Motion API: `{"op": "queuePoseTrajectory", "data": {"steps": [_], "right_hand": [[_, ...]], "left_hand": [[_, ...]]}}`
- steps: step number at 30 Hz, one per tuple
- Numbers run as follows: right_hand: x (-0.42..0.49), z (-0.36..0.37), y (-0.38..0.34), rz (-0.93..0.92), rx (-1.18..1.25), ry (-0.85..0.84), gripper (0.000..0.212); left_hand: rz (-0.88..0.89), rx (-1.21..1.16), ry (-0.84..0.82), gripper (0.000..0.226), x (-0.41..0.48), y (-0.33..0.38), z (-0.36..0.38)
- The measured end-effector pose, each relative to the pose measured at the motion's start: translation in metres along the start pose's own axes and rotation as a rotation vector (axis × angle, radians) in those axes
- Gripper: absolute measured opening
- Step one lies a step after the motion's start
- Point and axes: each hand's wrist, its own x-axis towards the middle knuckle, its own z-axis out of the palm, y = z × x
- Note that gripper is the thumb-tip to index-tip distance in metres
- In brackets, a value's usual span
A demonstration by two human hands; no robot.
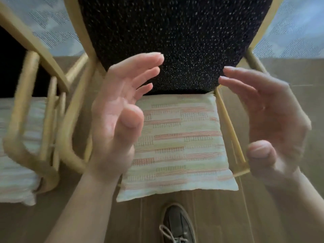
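Both my hands are nearest the lens, bare, holding nothing. Far left: second chair (26, 102), blurred, its wooden arm just beside the chair frame (73, 130) in front of me, hardly any gap between them. My left hand (119, 120) has its fingers spread and loosely bent, palm facing right, hovering over the left edge of the striped cushion (178, 146). The cushion lies flat on the seat, front edge toward my shoe (177, 225). The dark speckled backrest (175, 41) rises behind, its lower edge meeting the cushion's back edge. My right hand (268, 127) has its fingers apart, palm facing left, hovering over the right rail (229, 130). Open floor (280, 216) lies right of that.
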Motion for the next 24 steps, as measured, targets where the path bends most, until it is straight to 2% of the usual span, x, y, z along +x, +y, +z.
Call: {"op": "queuePoseTrajectory", "data": {"steps": [5,12,15,18,20,22,24], "right_hand": [[-0.036,0.018,0.073,0.061,0.041,0.029,0.074],[-0.055,0.03,0.105,0.1,0.006,0.034,0.073],[-0.065,0.029,0.12,0.189,-0.114,0.017,0.071],[-0.084,0.029,0.142,0.364,-0.329,-0.07,0.07],[-0.096,0.031,0.154,0.469,-0.476,-0.127,0.072],[-0.105,0.03,0.165,0.485,-0.621,-0.184,0.074],[-0.11,0.023,0.176,0.513,-0.629,-0.194,0.076]], "left_hand": [[-0.007,0.021,0.0,0.072,-0.011,-0.077,-0.003],[-0.004,0.167,-0.011,0.073,-0.026,-0.125,-0.004],[-0.029,0.394,-0.039,0.071,-0.037,-0.146,-0.011],[-0.186,0.676,-0.076,0.074,-0.054,-0.173,-0.025],[-0.289,0.753,-0.112,0.079,-0.07,-0.189,-0.03],[-0.315,0.784,-0.127,0.081,-0.087,-0.204,-0.037],[-0.352,0.699,-0.063,0.084,-0.097,-0.216,-0.045]]}}
